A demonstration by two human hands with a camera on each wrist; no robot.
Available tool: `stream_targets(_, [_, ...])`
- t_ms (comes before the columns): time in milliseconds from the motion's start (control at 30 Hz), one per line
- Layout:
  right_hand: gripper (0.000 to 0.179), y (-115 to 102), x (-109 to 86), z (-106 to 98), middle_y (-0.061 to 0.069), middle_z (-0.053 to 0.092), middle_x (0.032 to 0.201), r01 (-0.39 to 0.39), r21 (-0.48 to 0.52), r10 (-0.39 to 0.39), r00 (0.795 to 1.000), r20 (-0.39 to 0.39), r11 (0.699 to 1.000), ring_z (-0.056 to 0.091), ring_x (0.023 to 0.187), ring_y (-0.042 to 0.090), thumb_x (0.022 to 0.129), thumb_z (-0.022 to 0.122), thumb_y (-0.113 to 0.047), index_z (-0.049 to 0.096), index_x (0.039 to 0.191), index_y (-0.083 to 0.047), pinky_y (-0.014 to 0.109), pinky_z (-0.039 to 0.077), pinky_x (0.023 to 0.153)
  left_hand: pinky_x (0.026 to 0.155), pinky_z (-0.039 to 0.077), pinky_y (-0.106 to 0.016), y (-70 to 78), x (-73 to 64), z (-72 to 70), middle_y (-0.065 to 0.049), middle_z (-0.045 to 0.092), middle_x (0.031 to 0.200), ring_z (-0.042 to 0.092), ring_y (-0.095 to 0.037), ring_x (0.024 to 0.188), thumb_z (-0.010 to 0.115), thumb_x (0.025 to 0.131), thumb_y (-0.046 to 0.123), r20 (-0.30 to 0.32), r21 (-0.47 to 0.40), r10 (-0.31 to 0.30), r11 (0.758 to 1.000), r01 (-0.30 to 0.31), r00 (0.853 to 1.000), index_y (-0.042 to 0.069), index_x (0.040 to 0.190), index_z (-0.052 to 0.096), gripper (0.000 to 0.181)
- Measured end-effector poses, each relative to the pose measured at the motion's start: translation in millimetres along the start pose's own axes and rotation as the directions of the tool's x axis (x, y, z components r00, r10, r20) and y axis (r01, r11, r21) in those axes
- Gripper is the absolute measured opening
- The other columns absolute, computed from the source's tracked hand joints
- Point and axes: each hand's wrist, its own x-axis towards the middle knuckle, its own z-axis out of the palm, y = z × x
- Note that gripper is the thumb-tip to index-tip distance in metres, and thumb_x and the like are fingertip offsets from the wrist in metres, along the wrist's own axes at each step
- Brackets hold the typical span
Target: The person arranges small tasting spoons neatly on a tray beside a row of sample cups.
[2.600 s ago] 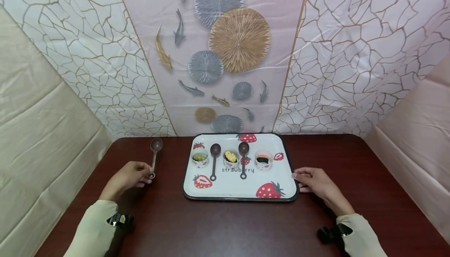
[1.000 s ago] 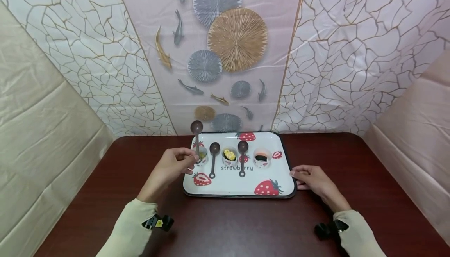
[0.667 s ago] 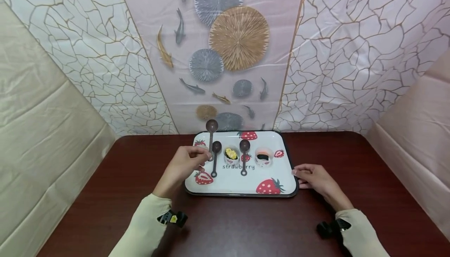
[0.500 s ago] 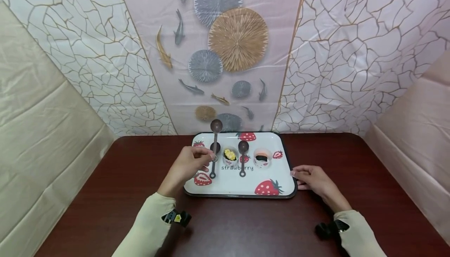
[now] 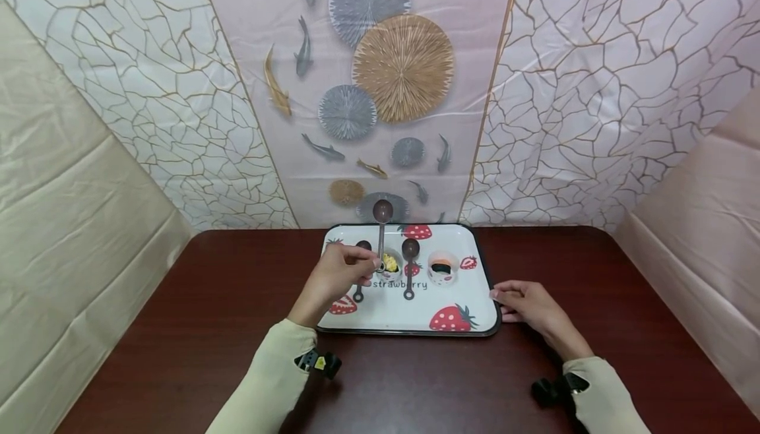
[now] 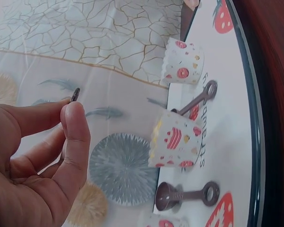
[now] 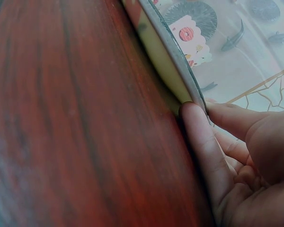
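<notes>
My left hand (image 5: 336, 281) pinches a brown measuring spoon (image 5: 382, 211) by the ring end of its handle, bowl pointing away, over the white strawberry-print tray (image 5: 398, 312). In the left wrist view only the handle's tip shows between thumb and fingertip. Two similar spoons lie on the tray: one (image 5: 359, 294) is partly covered by this hand, the other (image 5: 410, 269) lies between two paper cups. The middle cup (image 6: 175, 142) holds yellow food, the right cup (image 5: 442, 269) something orange and black. At the tray's right edge my right hand (image 5: 531, 303) pinches the rim between thumb and fingers.
A third paper cup (image 6: 163, 221) sits at the tray's left, hidden behind my left hand in the head view. The tray stands on a dark red-brown table (image 5: 237, 256), its far edge close to a patterned cloth backdrop (image 5: 404, 68).
My left hand has carried the spoon rightward from the table left of the tray to over the middle cup. The right hand has stayed at the tray's rim.
</notes>
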Motion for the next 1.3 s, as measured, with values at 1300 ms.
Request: stream_targets(1300, [0.051, -3.1, -1.3, 0.6, 0.010, 0.075, 0.103, -0.010, -0.025, 0.010, 1.000, -0.004, 1.000, 0.068, 0.081, 0.014, 0.107, 0.065, -0.018, 0.052, 0.139, 0.019, 0.030, 0.065, 0.072, 0.072, 0.065, -0.035, 1.2, 8.4, 89.1, -0.004, 0.069, 0.075, 0.067, -0.007, 0.061, 0.068, 0.103, 0.009, 0.076, -0.061, -0.102, 0.992, 0.107, 0.992, -0.003, 0.102, 0.078, 0.016])
